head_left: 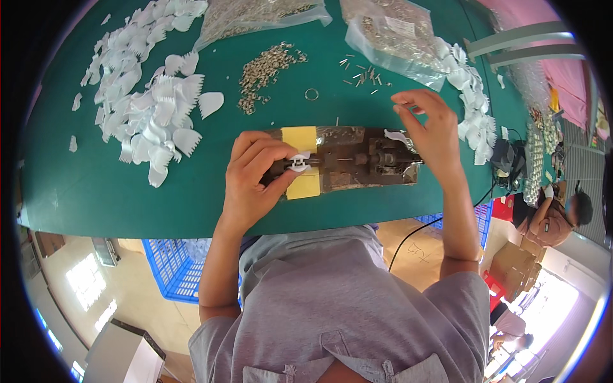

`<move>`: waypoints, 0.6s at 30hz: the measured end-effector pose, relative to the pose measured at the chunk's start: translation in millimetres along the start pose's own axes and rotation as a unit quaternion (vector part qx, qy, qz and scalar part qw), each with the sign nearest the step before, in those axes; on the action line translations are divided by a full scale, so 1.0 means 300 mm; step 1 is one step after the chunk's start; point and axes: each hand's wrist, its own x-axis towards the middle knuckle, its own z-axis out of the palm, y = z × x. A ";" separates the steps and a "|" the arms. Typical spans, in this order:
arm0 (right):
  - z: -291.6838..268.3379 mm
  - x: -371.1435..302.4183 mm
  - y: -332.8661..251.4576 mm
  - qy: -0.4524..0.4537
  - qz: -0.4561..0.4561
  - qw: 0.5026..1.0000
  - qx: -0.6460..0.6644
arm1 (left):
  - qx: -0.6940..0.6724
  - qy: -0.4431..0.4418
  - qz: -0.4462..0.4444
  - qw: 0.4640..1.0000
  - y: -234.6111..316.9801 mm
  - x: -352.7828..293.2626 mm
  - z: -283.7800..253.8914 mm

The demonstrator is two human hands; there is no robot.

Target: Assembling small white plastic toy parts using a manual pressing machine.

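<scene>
A dark metal bench fixture [345, 157] with yellow patches lies lengthwise on the table in front of me. At its left end my left hand [253, 167] is closed, thumb and fingers gripping a small white plastic hair claw clip [299, 162] against the fixture. My right hand [432, 124] is raised over the fixture's right end, thumb and forefinger drawn together in a pinch. Whatever sits between those fingertips is too small to make out. Just below them, a curved white clip piece [396, 135] rests on the fixture.
White toothed clip halves [156, 115] are heaped at the left, with more white pieces [469, 96] at the right. Beyond the fixture lie a pile of small metal springs [265, 73], a metal ring [311, 94], loose pins [367, 75] and bulging plastic bags [393, 35]. Blue baskets [175, 271] stand below the table edge.
</scene>
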 end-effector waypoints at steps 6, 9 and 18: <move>0.072 0.129 0.127 -0.107 -0.059 0.991 0.051 | -0.022 -0.002 -0.008 1.000 -0.001 0.003 0.004; 0.071 0.185 0.151 -0.154 -0.095 0.983 -0.009 | -0.019 0.001 0.014 1.000 -0.010 0.005 0.006; 0.062 0.039 -0.166 -0.197 -0.093 0.962 0.163 | -0.034 0.016 0.002 0.999 -0.014 0.002 0.017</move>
